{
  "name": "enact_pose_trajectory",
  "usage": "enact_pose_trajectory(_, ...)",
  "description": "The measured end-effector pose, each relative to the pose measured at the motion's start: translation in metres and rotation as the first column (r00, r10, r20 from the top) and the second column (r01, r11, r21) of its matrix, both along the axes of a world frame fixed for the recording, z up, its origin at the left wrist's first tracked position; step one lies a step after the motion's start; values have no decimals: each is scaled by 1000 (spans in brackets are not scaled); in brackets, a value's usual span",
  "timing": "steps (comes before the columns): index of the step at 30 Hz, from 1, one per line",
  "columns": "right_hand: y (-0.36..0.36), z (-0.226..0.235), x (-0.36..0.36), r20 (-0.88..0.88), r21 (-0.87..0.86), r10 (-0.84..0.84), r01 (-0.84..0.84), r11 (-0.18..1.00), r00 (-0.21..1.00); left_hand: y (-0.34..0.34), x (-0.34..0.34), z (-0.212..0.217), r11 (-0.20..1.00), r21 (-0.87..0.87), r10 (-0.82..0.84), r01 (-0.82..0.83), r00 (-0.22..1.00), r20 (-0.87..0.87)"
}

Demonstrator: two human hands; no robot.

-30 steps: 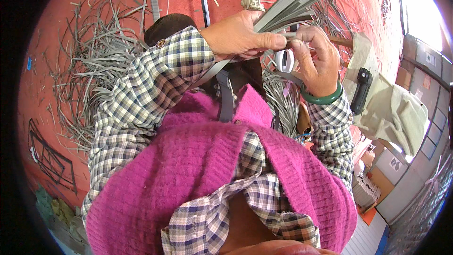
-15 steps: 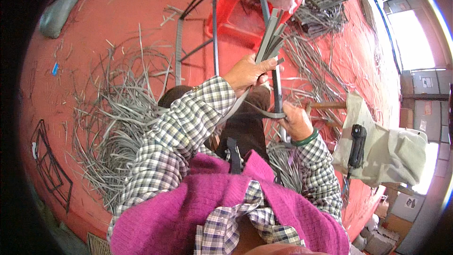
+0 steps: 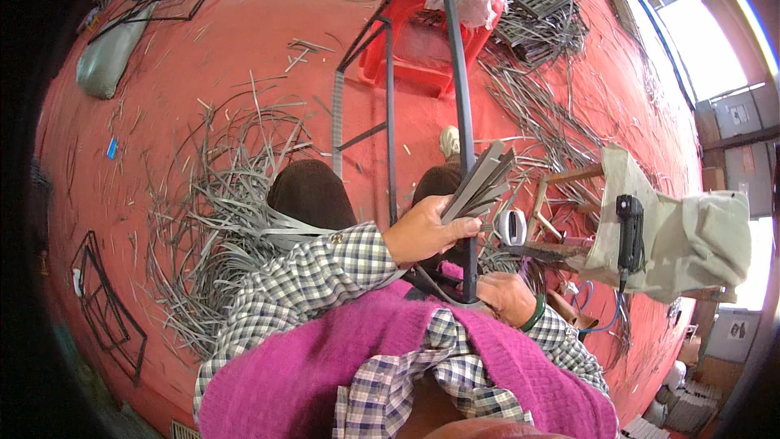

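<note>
My left hand (image 3: pixel 426 232) is closed round a bundle of flat grey strips (image 3: pixel 485 181) that fans out past the fingers. Its thumb lies against the long bar of a dark metal frame (image 3: pixel 460 106), which stretches away from my lap. Down by the near end of that bar, my right hand (image 3: pixel 505 297) is closed, with a grey strip (image 3: pixel 445 293) passing round the bar into its fingers. Part of the strip is hidden behind the hand and bar. Woven grey strip covers one side bar (image 3: pixel 338 118) of the frame.
A heap of loose grey strips (image 3: pixel 219 219) lies left of my legs. Ahead stands a red plastic stool (image 3: pixel 406 41) with a white cover. To the right, a cloth-draped stand (image 3: pixel 682 236) carries a black handheld tool (image 3: pixel 629 232). More frames (image 3: pixel 106 309) lie at left.
The frame's near end and my right hand have come down closer to my body. My left hand has moved lower with the strips. My legs have spread apart.
</note>
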State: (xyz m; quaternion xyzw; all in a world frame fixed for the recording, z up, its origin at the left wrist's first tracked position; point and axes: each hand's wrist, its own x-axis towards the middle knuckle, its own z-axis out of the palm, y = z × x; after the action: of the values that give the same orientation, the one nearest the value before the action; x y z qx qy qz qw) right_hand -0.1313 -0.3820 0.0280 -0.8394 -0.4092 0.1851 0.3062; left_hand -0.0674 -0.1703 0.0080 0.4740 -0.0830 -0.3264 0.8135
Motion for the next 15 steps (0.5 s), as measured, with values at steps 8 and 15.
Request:
enact_pose_trajectory(8,-31,-16,-54,-117,36,-284,290,956,952,-59,-17,-21,994,-20,-104,108,982,156)
enact_pose_trajectory(15,-43,-56,-43,-23,195,-586,579,792,810,-113,10,-52,937,324,-25,-130,900,435)
